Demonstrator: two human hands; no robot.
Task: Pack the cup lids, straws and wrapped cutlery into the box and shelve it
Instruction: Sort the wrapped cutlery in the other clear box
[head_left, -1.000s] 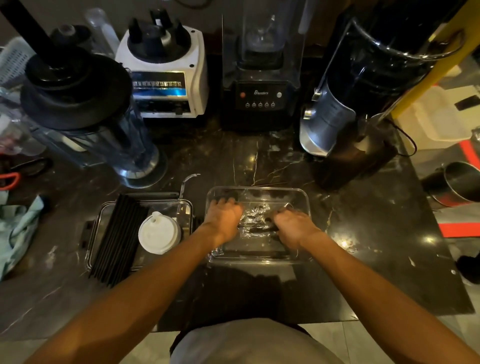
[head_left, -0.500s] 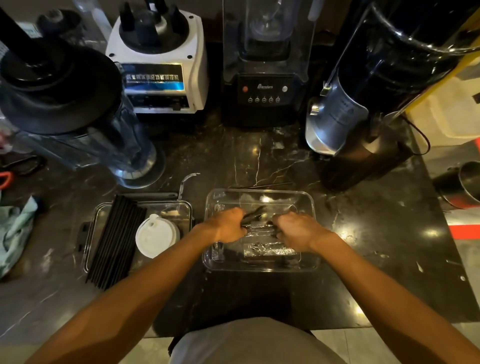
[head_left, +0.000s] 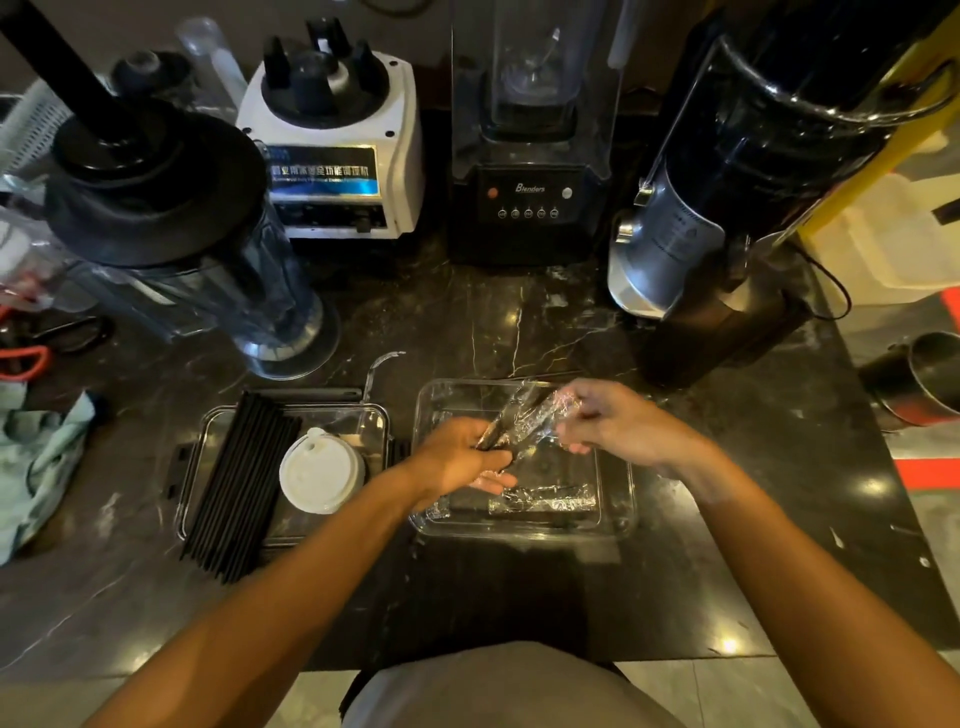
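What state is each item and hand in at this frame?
Clear plastic tray: open, no lid, one wrapped bundle lying inside.
Film-wrapped black cutlery bundle: lifted over the tray, held at both ends.
Second wrapped bundle: flat on the tray floor.
Left hand: grip on the bundle's lower end.
Right hand: pinches the upper end.
Clear latch box: open.
Black straws: overhanging the box's near rim.
White cup lids: stacked in the box.

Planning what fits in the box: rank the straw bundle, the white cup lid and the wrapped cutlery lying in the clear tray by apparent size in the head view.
1. straw bundle, clearly longest
2. white cup lid and wrapped cutlery: too alike to rank; the lid is wider, the cutlery longer and thinner.
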